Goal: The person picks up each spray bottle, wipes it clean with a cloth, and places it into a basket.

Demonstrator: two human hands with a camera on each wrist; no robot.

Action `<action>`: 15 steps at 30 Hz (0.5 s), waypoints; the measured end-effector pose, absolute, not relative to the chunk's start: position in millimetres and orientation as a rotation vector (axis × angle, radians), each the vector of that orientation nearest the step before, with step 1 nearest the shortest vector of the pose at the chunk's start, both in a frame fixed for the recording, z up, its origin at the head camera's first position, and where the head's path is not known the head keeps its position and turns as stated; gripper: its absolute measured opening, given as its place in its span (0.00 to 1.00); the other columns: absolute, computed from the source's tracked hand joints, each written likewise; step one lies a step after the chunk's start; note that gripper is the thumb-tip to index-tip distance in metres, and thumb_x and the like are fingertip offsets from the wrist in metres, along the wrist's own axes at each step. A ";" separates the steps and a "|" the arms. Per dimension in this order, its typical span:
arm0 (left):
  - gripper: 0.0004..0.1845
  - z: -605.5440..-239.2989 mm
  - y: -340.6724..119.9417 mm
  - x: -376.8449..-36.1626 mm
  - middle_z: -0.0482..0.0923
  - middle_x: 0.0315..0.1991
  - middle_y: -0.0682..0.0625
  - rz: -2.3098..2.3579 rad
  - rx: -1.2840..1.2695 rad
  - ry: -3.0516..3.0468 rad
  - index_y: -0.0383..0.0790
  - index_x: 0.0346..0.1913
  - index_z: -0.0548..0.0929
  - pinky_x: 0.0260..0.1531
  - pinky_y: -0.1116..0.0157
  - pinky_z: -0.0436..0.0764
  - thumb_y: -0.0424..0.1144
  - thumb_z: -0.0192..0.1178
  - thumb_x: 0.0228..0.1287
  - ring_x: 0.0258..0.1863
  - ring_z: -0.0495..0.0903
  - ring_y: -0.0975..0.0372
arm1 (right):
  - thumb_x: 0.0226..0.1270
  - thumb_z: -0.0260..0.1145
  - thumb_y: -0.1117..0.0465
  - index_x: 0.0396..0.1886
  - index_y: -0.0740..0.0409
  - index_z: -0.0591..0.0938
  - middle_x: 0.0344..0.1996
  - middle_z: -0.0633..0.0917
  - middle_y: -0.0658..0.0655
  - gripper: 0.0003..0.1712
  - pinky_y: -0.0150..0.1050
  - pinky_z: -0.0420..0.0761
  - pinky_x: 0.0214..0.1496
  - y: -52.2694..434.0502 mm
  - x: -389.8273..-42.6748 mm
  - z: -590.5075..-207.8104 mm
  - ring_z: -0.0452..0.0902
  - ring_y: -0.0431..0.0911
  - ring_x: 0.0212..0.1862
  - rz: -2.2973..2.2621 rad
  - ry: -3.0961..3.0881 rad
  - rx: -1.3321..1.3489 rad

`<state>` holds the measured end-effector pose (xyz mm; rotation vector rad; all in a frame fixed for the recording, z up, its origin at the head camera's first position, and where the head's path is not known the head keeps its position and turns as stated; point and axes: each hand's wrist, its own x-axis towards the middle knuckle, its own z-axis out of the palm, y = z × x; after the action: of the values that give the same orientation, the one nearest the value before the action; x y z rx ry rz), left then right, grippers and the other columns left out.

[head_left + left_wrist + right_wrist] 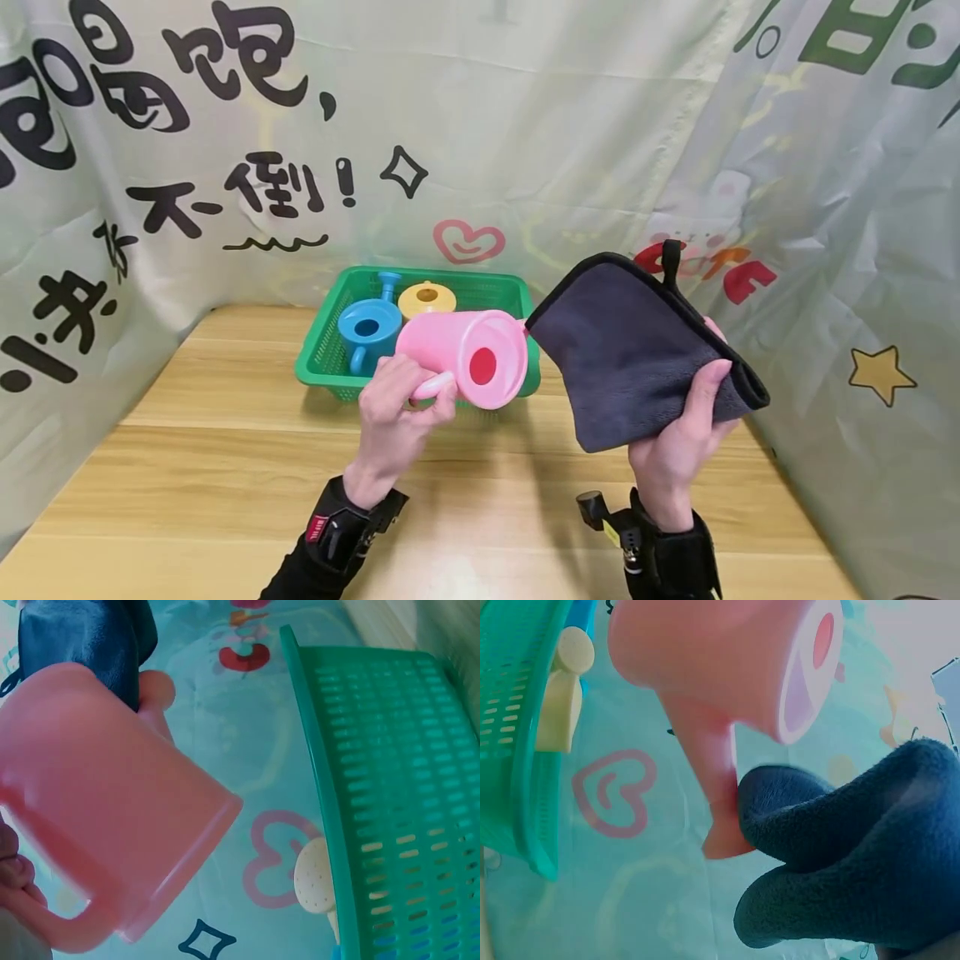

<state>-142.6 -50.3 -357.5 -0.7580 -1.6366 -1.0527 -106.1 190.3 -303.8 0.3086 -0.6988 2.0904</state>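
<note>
My left hand (397, 408) grips the handle of a pink toy watering can (465, 354), held tilted above the table in front of the green basket (322, 367). The pink can (97, 802) fills the left wrist view, and the pink can (712, 660) with its spout shows in the right wrist view. My right hand (693, 425) holds a dark grey cloth (637, 350) up beside the can; the cloth (855, 855) touches the can's spout. A blue watering can (367, 329) and a yellow one (426, 298) sit in the basket.
The wooden table (225, 483) is bounded by printed fabric walls (840, 250) at the back and both sides. The green basket (390, 787) stands at the table's back centre. Black wrist straps sit on both forearms.
</note>
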 end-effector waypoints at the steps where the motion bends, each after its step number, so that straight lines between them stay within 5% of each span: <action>1: 0.20 -357.5 -49.8 -142.5 0.70 0.17 0.51 -1.088 -0.742 -1.627 0.39 0.22 0.76 0.34 0.68 0.64 0.47 0.58 0.70 0.24 0.69 0.62 | 0.74 0.62 0.61 0.63 0.74 0.72 0.54 0.82 0.67 0.26 0.46 0.82 0.55 192.1 -105.7 -302.9 0.82 0.55 0.52 2.101 -0.685 0.313; 10: 0.15 -357.0 -50.5 -141.2 0.67 0.19 0.48 -1.448 -0.426 -1.609 0.31 0.24 0.77 0.28 0.73 0.62 0.37 0.63 0.66 0.24 0.65 0.67 | 0.78 0.55 0.61 0.64 0.71 0.73 0.55 0.81 0.67 0.22 0.46 0.83 0.54 206.6 -103.8 -295.3 0.81 0.55 0.52 2.079 -0.630 0.230; 15: 0.12 -350.4 -47.1 -140.8 0.72 0.23 0.55 -1.796 -0.221 -1.615 0.32 0.29 0.79 0.33 0.77 0.78 0.34 0.56 0.72 0.28 0.75 0.69 | 0.78 0.55 0.60 0.62 0.68 0.76 0.54 0.82 0.65 0.20 0.43 0.83 0.51 210.9 -104.1 -296.3 0.82 0.53 0.49 2.071 -0.630 0.176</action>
<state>-140.8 -47.1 -350.4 -0.2213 -1.6147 -1.7964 -104.1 210.9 -296.3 0.1758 -0.6300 2.0707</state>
